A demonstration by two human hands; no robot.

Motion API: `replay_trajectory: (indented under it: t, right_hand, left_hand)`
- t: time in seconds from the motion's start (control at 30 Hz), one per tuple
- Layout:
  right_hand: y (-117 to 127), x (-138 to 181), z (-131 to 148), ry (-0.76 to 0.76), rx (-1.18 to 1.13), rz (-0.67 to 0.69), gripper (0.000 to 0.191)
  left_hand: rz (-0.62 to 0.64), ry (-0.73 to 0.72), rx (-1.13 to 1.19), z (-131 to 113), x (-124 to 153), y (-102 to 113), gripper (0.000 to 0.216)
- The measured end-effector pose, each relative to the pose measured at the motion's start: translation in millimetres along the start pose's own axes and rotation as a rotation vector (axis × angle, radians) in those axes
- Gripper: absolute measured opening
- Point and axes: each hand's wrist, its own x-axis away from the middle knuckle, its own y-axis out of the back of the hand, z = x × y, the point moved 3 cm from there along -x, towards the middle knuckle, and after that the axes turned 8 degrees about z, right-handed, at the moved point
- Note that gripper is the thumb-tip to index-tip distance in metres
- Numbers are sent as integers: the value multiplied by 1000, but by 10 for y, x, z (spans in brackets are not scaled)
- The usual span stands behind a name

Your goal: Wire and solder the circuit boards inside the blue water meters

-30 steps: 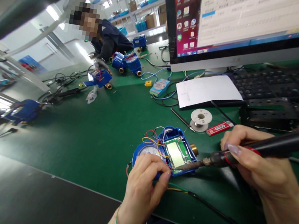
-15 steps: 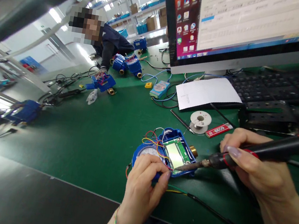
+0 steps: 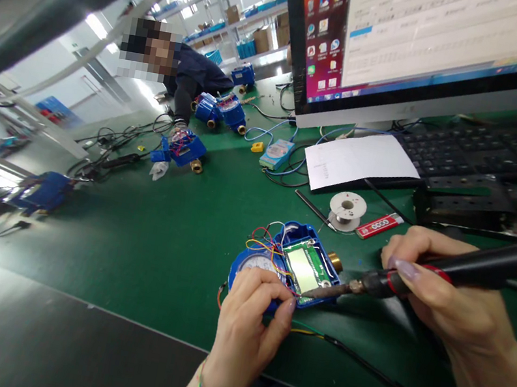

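In the head view, a blue meter (image 3: 240, 258) lies opened on the table, showing a green circuit board (image 3: 320, 267) with a pale display (image 3: 301, 271). Thin red, yellow and white wires (image 3: 262, 245) loop from the board across the round dial. My left hand (image 3: 246, 324) pinches a thin wire at the board's lower edge; the fingers hide part of the meter. A black soldering iron (image 3: 464, 267) is gripped in my right hand (image 3: 449, 298). Its tip touches or nearly touches the board's lower edge, close to my left fingertips.
A solder spool (image 3: 347, 209), a red-and-white box (image 3: 380, 226) and white paper (image 3: 360, 161) lie behind the meter. Beyond stand a monitor (image 3: 411, 54) and keyboard (image 3: 488, 149). At far left, a co-worker (image 3: 193, 77) reaches to another blue meter (image 3: 189, 149). A dark cable (image 3: 369, 362) runs along the front.
The co-worker's blue meter has shifted slightly right and turned. My hands, the soldering iron and the opened meter stay almost where they were.
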Motion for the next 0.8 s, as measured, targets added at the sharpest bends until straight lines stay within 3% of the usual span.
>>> replay_trajectory:
  t: [0.13, 0.5, 0.8]
  right_hand:
    - [-2, 9, 41, 29, -18, 38, 18]
    - [65, -118, 204, 100, 64, 317, 7]
    - [61, -132, 169, 141, 41, 334, 5]
  left_hand:
    - [-4, -4, -1, -8, -3, 5, 6]
    - [17, 3, -34, -15, -15, 7, 8]
    - [14, 6, -25, -19, -23, 12, 8]
